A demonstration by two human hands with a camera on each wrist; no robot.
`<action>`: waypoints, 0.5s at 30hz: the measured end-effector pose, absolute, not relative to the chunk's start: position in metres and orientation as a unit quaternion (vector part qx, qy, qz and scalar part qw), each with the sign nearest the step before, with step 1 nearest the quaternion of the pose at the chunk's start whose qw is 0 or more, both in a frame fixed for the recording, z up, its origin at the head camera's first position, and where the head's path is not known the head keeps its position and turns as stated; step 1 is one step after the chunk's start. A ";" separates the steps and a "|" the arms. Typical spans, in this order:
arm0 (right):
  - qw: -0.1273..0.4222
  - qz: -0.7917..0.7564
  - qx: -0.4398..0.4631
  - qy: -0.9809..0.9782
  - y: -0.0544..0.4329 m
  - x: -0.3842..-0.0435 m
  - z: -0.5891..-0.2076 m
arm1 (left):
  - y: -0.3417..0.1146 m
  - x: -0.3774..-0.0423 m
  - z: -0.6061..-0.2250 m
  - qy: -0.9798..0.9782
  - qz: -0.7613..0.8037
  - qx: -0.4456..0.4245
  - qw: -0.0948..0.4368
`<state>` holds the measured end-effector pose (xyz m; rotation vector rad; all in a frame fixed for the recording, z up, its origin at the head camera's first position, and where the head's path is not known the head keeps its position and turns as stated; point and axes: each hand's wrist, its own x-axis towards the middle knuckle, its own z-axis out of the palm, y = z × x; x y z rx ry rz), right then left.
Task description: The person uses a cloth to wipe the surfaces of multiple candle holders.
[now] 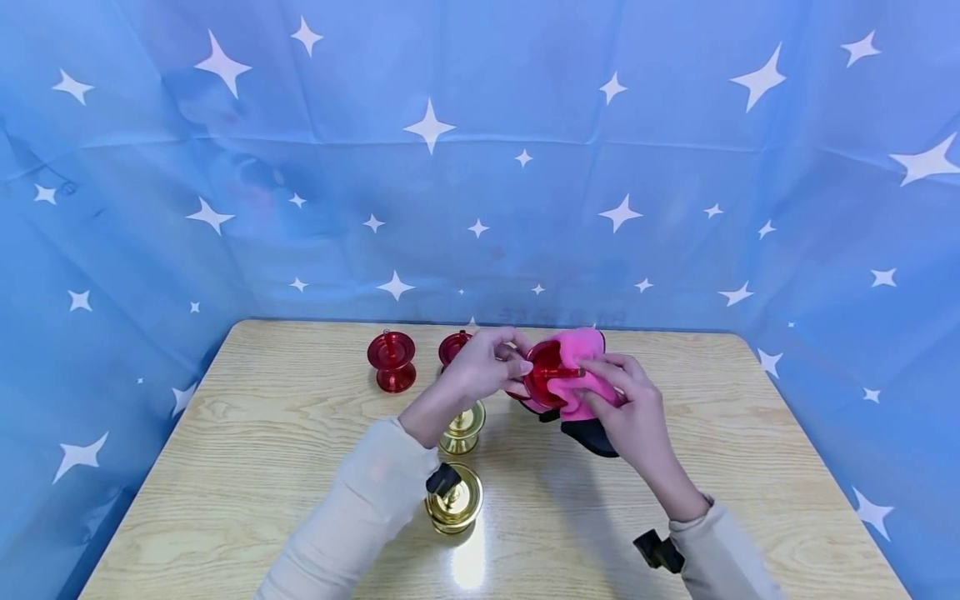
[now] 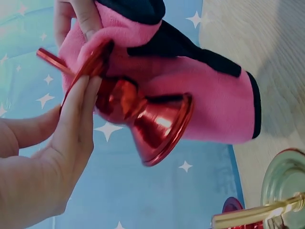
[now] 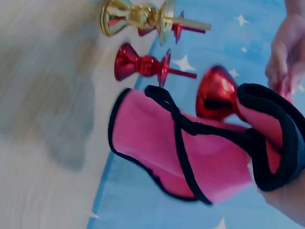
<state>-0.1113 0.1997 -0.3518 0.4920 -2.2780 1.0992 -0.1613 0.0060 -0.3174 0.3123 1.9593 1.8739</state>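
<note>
My left hand grips a shiny red candle holder by the rim of its dish, with the thumb on one side and fingers on the other. The holder is tilted over, clear of the table, so its spike points toward my right hand in the head view. A pink cloth with black trim is bunched in my right hand. Its fingers pinch the cloth against the inside of the dish, around the spike. The rest of the cloth hangs down behind the holder's flared foot in the left wrist view.
One red candle holder stands at the back left of the wooden table. Another red holder is partly behind my left hand. Two gold candle holders, one farther back and one nearer, stand by my left forearm. A blue starry curtain surrounds the table.
</note>
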 end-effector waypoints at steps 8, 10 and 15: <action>0.284 0.352 0.236 -0.860 0.203 -0.119 -0.342 | 0.004 -0.161 -0.315 0.717 0.648 0.120 0.227; 0.276 0.370 0.210 -0.862 0.199 -0.116 -0.344 | 0.004 -0.161 -0.315 0.711 0.659 0.101 0.223; 0.237 0.429 0.143 -0.860 0.185 -0.103 -0.352 | 0.003 -0.161 -0.314 0.701 0.684 0.069 0.190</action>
